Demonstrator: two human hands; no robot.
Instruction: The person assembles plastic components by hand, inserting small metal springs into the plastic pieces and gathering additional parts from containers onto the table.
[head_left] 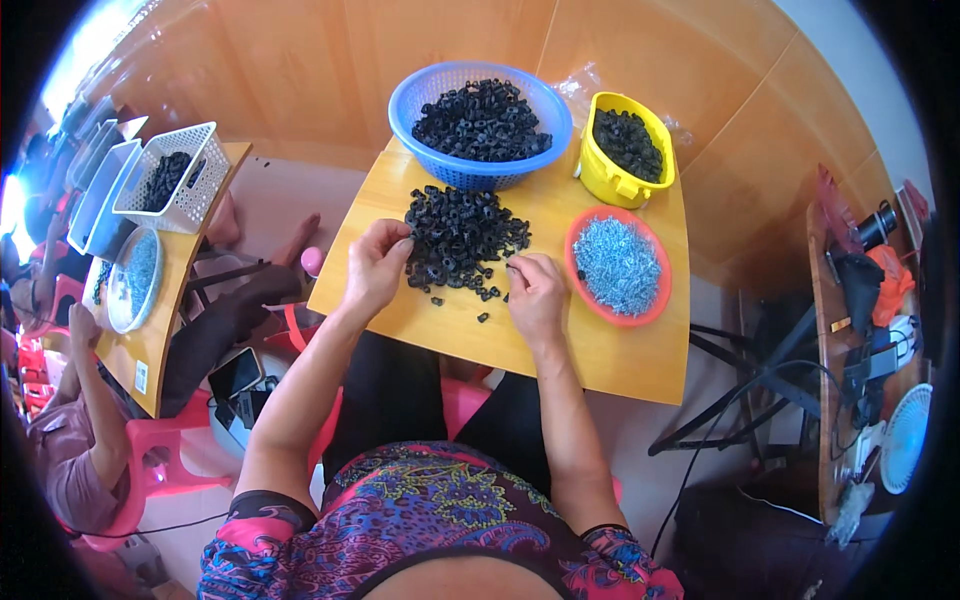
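Note:
A heap of small black plastic parts [452,235] lies on the wooden table in front of me. My left hand [378,264] is at the heap's left edge, thumb and fingertips pinched together. Across the heap, my right hand [537,294] has its fingers curled in a pinch beside the right edge. Dark bits show near those right fingertips, but whether they are held or lie behind is unclear. What the left fingers hold, if anything, is too small to make out. A few loose black parts [483,317] lie between the hands.
Behind the heap stands a blue basket [405,127] of black parts, with a yellow tub [612,190] of more to its right. A red-orange dish [572,285] holds small silvery-blue pieces. Another person [85,440] sits at a left table [180,290]; a cluttered shelf [828,400] stands right.

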